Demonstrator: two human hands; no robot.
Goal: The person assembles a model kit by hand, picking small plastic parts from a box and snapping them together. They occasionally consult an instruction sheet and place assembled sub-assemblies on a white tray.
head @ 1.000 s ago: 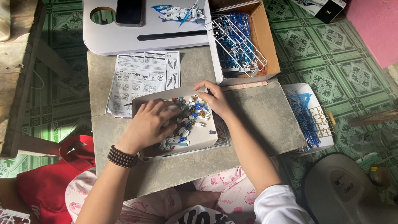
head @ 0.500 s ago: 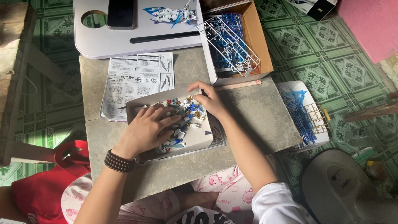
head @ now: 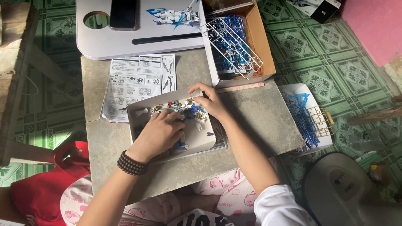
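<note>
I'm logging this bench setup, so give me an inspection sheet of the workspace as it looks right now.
Surface: grey stone slab, bare at right.
Job's things: shallow white tray of small coloured parts.
Clutter: instruction sheet, box of blue part frames, white lap desk with phone.
Grips: left hand rests in tray on parts; right hand at tray's far edge.
Cables: nothing seen.
Surroundings: green tiled floor, red bag.

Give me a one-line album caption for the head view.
Both hands, left and right, sort small coloured model parts in a shallow white box on a stone slab.
</note>
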